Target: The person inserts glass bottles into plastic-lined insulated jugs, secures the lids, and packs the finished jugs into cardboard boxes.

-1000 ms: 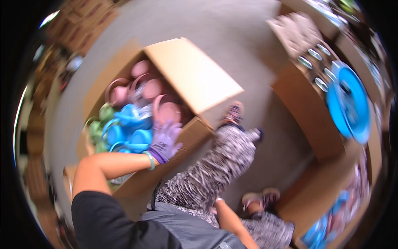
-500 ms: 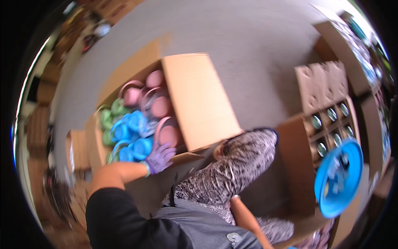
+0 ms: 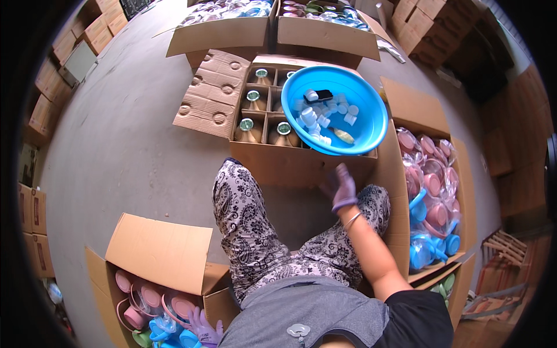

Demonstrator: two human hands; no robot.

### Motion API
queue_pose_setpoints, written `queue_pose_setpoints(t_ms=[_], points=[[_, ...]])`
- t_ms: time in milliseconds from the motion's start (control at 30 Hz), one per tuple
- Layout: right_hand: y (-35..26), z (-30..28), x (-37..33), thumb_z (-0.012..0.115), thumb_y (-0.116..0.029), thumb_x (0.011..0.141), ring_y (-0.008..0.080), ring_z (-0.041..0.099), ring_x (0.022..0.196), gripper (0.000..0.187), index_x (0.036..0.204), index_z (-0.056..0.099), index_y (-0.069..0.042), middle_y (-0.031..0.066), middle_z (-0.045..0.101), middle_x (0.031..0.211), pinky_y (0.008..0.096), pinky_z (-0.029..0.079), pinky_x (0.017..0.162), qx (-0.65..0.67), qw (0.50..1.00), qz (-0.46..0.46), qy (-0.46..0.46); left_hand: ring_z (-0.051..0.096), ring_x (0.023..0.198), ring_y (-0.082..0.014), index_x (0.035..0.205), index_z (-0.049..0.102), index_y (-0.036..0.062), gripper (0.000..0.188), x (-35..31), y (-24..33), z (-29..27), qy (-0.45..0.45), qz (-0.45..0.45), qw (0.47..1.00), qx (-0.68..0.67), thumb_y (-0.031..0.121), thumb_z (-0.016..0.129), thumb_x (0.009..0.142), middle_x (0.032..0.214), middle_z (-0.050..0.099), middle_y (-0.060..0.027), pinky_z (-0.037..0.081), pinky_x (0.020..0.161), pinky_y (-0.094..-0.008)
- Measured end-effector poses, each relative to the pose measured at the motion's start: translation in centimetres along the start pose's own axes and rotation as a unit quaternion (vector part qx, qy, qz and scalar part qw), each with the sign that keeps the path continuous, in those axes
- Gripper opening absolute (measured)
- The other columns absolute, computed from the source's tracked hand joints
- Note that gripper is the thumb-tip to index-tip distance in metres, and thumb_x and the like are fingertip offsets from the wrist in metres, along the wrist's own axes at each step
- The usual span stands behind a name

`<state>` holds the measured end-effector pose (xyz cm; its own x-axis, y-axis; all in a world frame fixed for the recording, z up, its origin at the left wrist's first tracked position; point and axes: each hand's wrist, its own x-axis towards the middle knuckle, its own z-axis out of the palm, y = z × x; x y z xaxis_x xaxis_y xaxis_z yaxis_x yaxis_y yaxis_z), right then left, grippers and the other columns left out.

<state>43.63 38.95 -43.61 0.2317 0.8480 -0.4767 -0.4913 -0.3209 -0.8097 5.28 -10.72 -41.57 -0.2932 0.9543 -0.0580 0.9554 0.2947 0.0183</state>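
My left hand, in a purple glove, is at the near left with its fingers spread, beside blue plastic pieces and pink round pieces with loop handles in an open carton. Nothing shows in its fingers. My right hand, gloved too, is blurred above my right knee with fingers apart and no thing visible in it. Just beyond it a blue basin rests on a divided carton. White caps, a dark item and a pale yellowish piece lie in the basin.
Glass bottles with greenish tops stand in the carton's compartments. At the right a long carton holds pink and blue pieces, some in clear plastic. Two filled cartons stand beyond. Stacked boxes line the left side.
The view has swung right from the left carton toward the bottle carton and basin. My left hand still is by the plastic pieces; my right hand has come up over my right knee.
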Motion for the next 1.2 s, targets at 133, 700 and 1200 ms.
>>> queue_pose_setpoints(t_ms=[133,700,1200], points=[[-6.3,1.4,6.3,0.069,-0.048,0.086,0.0342,0.061,0.106,0.058,0.127,0.056,-0.010,0.0118,0.061,0.120,0.0516,0.055,0.085,0.117,0.993,0.025,0.014,0.021,0.143,-0.0454,0.151,0.025,0.0064,0.089,3.1,-0.2,-1.9,0.085,0.088,0.991,-0.044,0.042,0.066,0.081,0.154,0.023,-0.0223,0.007,0.112,-0.0666],[-13.4,19.6,-3.3,0.075,-0.031,0.080,0.0312,0.071,0.074,0.043,0.106,0.057,-0.002,0.0166,0.067,0.086,0.0405,0.063,0.071,-0.135,0.951,0.097,-0.262,0.025,0.141,-0.0444,0.153,0.011,0.0074,0.110,46.3,10.6,-16.5,-0.106,-0.109,0.458,-0.876,0.060,0.072,0.077,0.156,0.013,-0.0268,0.041,0.105,-0.0613],[0.6,27.7,-3.2,0.076,-0.036,0.075,0.0249,0.072,0.077,0.066,0.115,0.057,0.014,0.0217,0.069,0.097,0.0345,0.061,0.052,-0.393,0.814,0.051,-0.425,0.062,0.105,-0.0316,0.121,0.057,0.0020,0.043,39.4,-0.4,-4.0,0.075,-0.367,0.396,-0.838,0.015,0.071,0.083,0.119,0.063,-0.0145,0.052,0.093,-0.0450]])
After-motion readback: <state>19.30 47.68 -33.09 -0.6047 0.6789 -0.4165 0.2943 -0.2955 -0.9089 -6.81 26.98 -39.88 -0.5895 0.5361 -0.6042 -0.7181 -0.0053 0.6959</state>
